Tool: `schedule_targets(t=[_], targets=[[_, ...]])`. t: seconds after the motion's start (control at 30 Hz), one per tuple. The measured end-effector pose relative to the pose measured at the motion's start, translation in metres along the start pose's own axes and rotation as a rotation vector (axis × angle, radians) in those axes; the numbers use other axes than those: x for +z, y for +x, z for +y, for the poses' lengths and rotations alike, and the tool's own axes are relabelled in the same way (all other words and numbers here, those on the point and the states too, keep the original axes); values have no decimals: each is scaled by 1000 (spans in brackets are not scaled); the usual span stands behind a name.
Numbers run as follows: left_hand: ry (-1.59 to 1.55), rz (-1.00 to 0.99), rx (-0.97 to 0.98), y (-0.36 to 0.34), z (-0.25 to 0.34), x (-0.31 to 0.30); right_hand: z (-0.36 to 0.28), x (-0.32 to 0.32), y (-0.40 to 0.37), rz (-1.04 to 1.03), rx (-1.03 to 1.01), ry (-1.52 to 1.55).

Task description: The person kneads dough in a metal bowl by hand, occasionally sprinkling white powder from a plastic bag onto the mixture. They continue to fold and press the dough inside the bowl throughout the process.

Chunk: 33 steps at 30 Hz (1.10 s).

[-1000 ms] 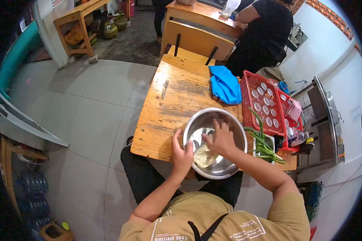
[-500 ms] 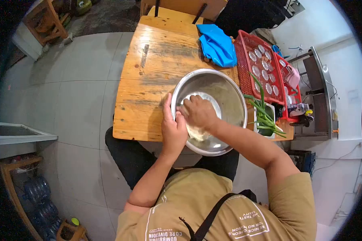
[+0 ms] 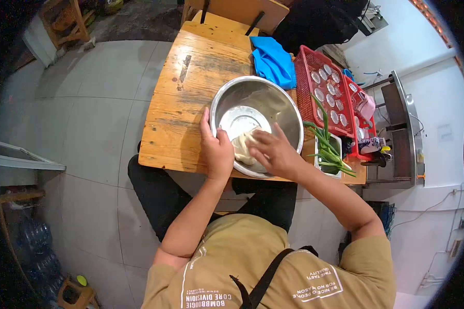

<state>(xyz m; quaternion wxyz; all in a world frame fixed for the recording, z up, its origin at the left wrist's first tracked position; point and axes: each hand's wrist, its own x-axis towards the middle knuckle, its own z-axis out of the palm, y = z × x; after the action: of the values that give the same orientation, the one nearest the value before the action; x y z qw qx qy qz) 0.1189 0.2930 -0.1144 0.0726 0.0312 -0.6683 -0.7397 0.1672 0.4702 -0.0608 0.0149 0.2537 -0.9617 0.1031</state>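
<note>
A large stainless steel bowl (image 3: 283, 110) stands at the near edge of the wooden table. My left hand (image 3: 218, 156) is closed on its left rim, fingers along the outside and thumb over the edge. In the near part of the bowl lies a lump of pale dough (image 3: 243, 148). Over the dough's right side is my right hand (image 3: 279, 154), its fingers spread and the fingertips at the dough. They do not grip it. Part of the dough is hidden behind these fingers.
Beside the bowl on the right, green onions (image 3: 327, 149) lie across a metal container. Behind them, a red basket (image 3: 305, 69) holds several clear-lidded cups. A blue cloth or bag (image 3: 273, 62) rests on the wooden table (image 3: 175, 113) next to the basket.
My right hand has drawn back toward the near right side of the bowl, and its fingers have spread from a closed press. More of the dough shows. My left hand stays on the rim.
</note>
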Motion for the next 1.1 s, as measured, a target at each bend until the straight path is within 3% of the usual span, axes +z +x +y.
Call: schedule_targets(t=[0.07, 0.13, 0.2, 0.27, 0.4, 0.47, 0.5, 0.6, 0.73, 0.8, 0.83, 1.0, 1.1], targets=[[-24, -22, -12, -1, -2, -1, -4, -16, -9, 88, -86, -87], [-27, 8, -23, 0, -2, 1, 1, -31, -2, -147, 132, 230], [56, 7, 14, 3, -9, 1, 10, -24, 19, -61, 226, 121], [20, -13, 19, 4, -15, 1, 23, -12, 44, 97, 444, 76], [-38, -31, -3, 4, -6, -1, 24, 46, 63, 88, 487, 29], [-48, -44, -81, 1, 2, -3, 2, 66, 44, -30, 167, -194], [-57, -47, -55, 1, 0, -3, -10, 50, 44, -167, 125, -155], [-107, -104, -61, -4, -4, -2, -6, 57, 41, -19, 108, -25], [-29, -156, -2, -8, -6, -4, 24, 62, 55, -128, -29, 62], [-1, -173, 19, -8, -4, -7, 32, 75, 65, 62, -105, 83], [-97, -217, -145, -9, 7, -11, 33, 78, 69, 96, -74, 71], [-144, -245, -56, -10, -4, -10, 46, 89, 95, 66, 109, 64], [-84, -222, -63, -10, 4, -10, 47, 93, 103, 96, 427, 23]])
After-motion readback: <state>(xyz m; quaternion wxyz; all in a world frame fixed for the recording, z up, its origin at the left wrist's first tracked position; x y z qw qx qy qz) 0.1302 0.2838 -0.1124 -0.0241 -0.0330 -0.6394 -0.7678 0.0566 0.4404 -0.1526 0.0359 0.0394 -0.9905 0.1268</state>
